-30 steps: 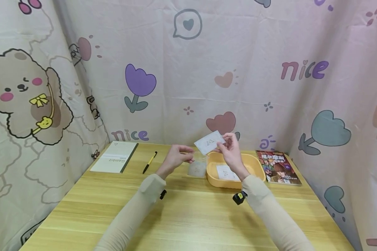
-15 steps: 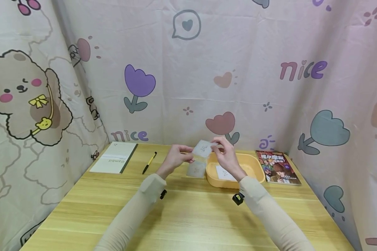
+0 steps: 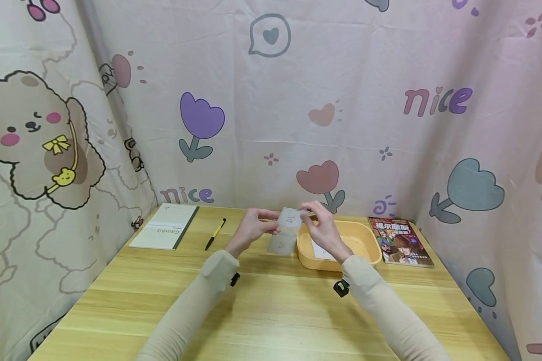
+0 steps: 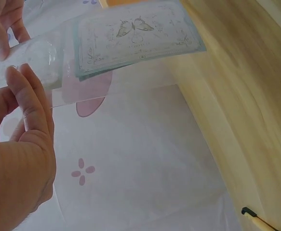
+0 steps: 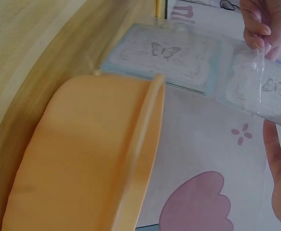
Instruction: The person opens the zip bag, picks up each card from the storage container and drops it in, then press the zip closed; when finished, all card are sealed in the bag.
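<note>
My left hand (image 3: 253, 228) pinches the edge of a clear plastic bag (image 4: 188, 70) near its opening. Inside the bag's lower part lies a small stack of pale butterfly-printed cards (image 4: 140, 31), edged in light green. My right hand (image 3: 322, 228) holds another butterfly card (image 3: 290, 218) by its right edge. In the right wrist view this card (image 5: 275, 94) lies partly behind the clear film, at the mouth of the bag, beside the stack (image 5: 164, 55). The left fingertips are right at the card's left edge.
A yellow basket (image 3: 343, 265) stands under my right hand, with a white card (image 3: 319, 250) in it. To its right lies a magazine (image 3: 399, 243). A yellow-black pen (image 3: 215, 234) and a notebook (image 3: 162, 230) lie to the left.
My right hand has moved left and down, bringing the card from above the basket to the mouth of the bag. My left hand stays almost still.
</note>
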Motion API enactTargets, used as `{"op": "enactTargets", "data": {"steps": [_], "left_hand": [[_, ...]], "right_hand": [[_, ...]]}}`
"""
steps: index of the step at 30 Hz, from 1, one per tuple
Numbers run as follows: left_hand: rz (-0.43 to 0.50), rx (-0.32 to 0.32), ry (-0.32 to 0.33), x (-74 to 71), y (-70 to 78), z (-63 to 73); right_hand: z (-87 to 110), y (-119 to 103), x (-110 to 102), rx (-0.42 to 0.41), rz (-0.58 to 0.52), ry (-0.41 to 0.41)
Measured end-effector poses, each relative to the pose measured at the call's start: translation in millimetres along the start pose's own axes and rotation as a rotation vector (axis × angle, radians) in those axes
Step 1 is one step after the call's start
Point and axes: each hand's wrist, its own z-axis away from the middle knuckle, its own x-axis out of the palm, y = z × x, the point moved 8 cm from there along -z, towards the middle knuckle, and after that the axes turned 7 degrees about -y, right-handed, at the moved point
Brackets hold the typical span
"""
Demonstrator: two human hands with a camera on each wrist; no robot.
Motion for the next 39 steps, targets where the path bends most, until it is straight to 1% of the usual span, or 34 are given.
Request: {"op": "enactTargets", "data": {"steps": [3, 7, 11, 14, 19, 28, 39], "left_hand": [[0.004, 0.002, 0.003, -0.1, -0.1, 0.2], [0.001, 0.007, 0.005, -0.3, -0.1, 0.8], [0.009, 0.014, 0.003, -0.4, 0.2, 0.8], [0.014, 0.021, -0.002, -0.5, 0.9, 0.7], [0.018, 0.027, -0.007, -0.2, 3.0, 1.5], [0.019, 0.037, -0.01, 0.2, 6.3, 2.7], [0.015, 0.03, -0.005, -2.0, 5.5, 3.5]], "right_hand": [[0.9, -2.1, 2.5, -0.023, 0.015, 0.0], [2.2, -4.7, 5.4, -0.032, 0.028, -0.006], [2.4, -2.3, 7.1, -0.014, 0.016, -0.005], [2.9, 12.5, 9.7, 0.017, -0.007, 0.002], [5.0, 39.4, 13.7, 0.05, -0.008, 0.009], [10.2, 44.9, 17.3, 0.021, 0.062, -0.055], [14.9, 54.8, 20.5, 0.089, 0.05, -0.102]]}}
